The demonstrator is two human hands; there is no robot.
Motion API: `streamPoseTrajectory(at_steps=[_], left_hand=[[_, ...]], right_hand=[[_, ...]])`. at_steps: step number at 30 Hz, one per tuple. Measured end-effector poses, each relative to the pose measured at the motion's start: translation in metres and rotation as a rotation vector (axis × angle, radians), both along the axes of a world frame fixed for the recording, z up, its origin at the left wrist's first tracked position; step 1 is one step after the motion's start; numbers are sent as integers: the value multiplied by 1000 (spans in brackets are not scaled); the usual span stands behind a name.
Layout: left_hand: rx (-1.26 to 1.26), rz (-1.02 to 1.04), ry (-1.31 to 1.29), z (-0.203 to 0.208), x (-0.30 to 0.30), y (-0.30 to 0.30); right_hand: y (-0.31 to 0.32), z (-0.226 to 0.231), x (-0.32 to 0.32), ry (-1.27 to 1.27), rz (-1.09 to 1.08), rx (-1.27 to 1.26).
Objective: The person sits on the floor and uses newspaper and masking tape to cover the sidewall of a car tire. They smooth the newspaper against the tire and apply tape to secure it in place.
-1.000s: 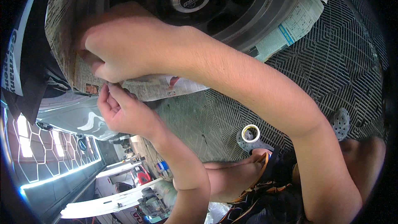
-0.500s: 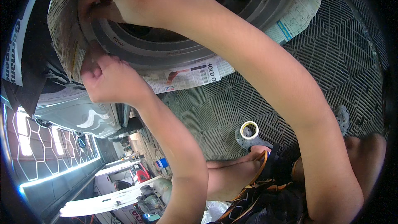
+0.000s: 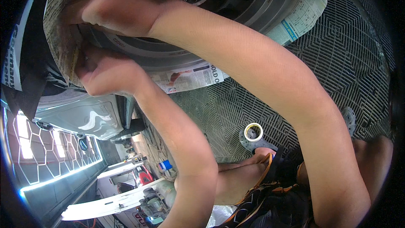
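Note:
A dark grey wheel (image 3: 164, 57) with a round centre cap fills the upper middle. Newspaper sheets are tucked around its rim: one stands along the left side (image 3: 55, 23), another shows below (image 3: 190, 78), and more lies at the right (image 3: 306, 14). At the lower left of the rim, my left hand (image 3: 112, 74) is closed with its curled fingers against the left newspaper's inner side. Just above it, my right hand (image 3: 116, 12) reaches across the wheel to the same sheet. Its fingertips are in shadow and blurred, so their grip is hidden.
A roll of tape (image 3: 254, 140) rests by my grey clog (image 3: 244, 141) on the black grid mat (image 3: 219, 109). A silver car (image 3: 84, 116) stands at the left. Beyond are a blue-and-white container (image 3: 166, 165), a red machine (image 3: 143, 175) and a long white panel (image 3: 97, 210).
My right hand has shifted slightly down and left along the newspaper, uncovering more of the centre cap. My left hand has moved a little up and left along the rim.

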State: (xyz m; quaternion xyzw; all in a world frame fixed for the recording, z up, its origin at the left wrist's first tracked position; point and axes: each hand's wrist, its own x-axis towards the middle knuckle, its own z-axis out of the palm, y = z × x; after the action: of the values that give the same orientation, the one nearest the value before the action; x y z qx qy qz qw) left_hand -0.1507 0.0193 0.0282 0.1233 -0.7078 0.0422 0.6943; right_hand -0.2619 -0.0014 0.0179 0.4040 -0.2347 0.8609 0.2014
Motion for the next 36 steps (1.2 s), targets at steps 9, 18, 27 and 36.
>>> streamPoseTrajectory(at_steps=[9, 18, 27, 36], left_hand=[[152, -81, 124, 3, 9, -16], [179, -120, -1, 5, -1, -5], [335, -256, 52, 6, -5, 2], [315, -300, 100, 9, -9, 5]], right_hand=[[0, -3, 0, 21, -84, 55], [-1, -3, 2, -14, -116, 96], [-2, 0, 8, -61, -150, 112], [-2, 1, 14, -104, -174, 143]])
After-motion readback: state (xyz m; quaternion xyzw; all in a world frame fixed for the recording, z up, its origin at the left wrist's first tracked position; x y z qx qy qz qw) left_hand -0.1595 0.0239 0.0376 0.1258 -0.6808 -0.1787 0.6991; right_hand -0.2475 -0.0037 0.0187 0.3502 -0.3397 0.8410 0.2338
